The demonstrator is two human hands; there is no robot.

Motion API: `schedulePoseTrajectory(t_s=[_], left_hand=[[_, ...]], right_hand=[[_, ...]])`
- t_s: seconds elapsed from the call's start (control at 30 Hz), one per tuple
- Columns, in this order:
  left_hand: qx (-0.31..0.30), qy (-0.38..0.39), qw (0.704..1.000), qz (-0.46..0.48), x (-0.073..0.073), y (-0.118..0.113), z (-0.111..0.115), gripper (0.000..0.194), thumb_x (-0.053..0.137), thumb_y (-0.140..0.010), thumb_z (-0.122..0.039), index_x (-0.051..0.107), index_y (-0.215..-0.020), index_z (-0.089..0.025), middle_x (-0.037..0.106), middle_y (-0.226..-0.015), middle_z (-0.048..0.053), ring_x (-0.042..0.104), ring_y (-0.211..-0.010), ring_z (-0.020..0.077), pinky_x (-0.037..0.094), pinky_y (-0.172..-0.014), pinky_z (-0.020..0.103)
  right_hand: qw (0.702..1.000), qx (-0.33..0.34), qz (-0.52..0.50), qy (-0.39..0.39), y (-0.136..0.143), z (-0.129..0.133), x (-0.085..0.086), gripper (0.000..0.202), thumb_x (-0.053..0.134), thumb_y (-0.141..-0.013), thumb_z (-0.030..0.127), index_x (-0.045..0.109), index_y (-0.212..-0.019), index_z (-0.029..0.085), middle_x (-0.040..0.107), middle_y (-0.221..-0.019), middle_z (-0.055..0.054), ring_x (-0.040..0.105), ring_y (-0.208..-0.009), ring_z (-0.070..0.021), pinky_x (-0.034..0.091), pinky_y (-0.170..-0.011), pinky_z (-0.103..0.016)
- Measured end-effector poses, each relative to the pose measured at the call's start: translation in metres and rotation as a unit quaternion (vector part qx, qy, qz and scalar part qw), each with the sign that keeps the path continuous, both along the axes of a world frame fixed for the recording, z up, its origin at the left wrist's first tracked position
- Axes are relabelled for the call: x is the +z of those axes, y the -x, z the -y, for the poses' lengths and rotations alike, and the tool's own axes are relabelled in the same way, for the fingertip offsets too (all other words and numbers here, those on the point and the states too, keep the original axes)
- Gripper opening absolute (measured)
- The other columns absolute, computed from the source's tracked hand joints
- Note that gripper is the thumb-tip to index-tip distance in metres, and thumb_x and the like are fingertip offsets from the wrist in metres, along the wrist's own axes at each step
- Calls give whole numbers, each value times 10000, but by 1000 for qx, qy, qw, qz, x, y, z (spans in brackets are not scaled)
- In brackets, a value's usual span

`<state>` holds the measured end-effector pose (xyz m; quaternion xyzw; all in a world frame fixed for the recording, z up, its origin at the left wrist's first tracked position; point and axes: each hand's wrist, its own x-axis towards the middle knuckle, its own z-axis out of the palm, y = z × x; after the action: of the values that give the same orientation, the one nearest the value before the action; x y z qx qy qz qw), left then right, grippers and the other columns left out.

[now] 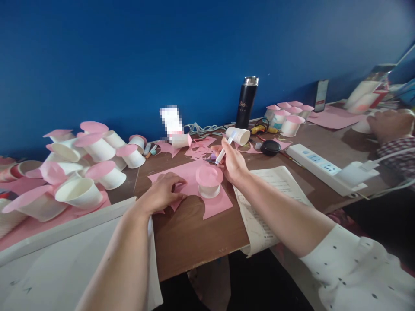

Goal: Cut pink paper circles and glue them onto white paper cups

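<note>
My right hand (234, 163) is closed around a slim white pen-like tube (221, 154), whose exact kind I cannot make out. Below and left of it, a white paper cup (209, 191) stands on a cut sheet of pink paper (191, 172). A pink paper disc (209, 174) lies across the top of this cup. On the left edge of the sheet rests my left hand (162, 192), its fingers loosely bent and apart, holding nothing. Dark scissors (210, 161) and a small purple piece (213, 155) lie just beyond the cup, partly hidden by my right hand.
Many white cups with pink tops (97, 147) are heaped at the left. A black flask (247, 101), a stack of cups (239, 135), a round black lid (271, 147) and a power strip (317, 166) lie rightward. Another person's hand (391, 125) is at far right.
</note>
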<state>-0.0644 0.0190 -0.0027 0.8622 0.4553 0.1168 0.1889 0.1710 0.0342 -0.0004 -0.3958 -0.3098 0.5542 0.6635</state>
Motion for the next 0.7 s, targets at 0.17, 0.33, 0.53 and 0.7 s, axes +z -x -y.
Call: schedulePoseTrajectory(t_s=[0.17,0.33,0.53,0.7], left_hand=[[12,16,1000,5,5,-2,4,464,658,-711,-503,680,-1066,-205,642,-1060,96,576,-954,272,453,-838,391],[87,18,989,120,17,-11,11,445,596,-766,-538,676,-1091,-244,635,-1158,79,599,-993,244,481,-840,357],[187,-18,926,328,21,-28,24,384,574,-813,-511,675,-1025,-206,665,-823,32,587,-682,156,487,-651,299],[101,-29,914,392,16,-44,35,441,646,-807,-421,576,-1191,-216,660,-860,32,575,-720,141,472,-663,267]], right_hand=[[1000,-3,4,-2,0,0,-2,448,629,-762,598,648,-726,152,418,-498,51,295,-389,-55,193,-344,-218],[998,13,-14,-65,-3,7,11,449,619,-779,594,669,-786,149,451,-536,44,358,-419,-58,266,-364,-199],[979,124,2,-162,-2,27,32,391,631,-803,521,703,-998,190,632,-728,-13,559,-610,-100,483,-525,-212],[963,160,80,-202,7,39,31,250,700,-793,369,719,-975,200,677,-702,-22,614,-615,-119,511,-531,-227]])
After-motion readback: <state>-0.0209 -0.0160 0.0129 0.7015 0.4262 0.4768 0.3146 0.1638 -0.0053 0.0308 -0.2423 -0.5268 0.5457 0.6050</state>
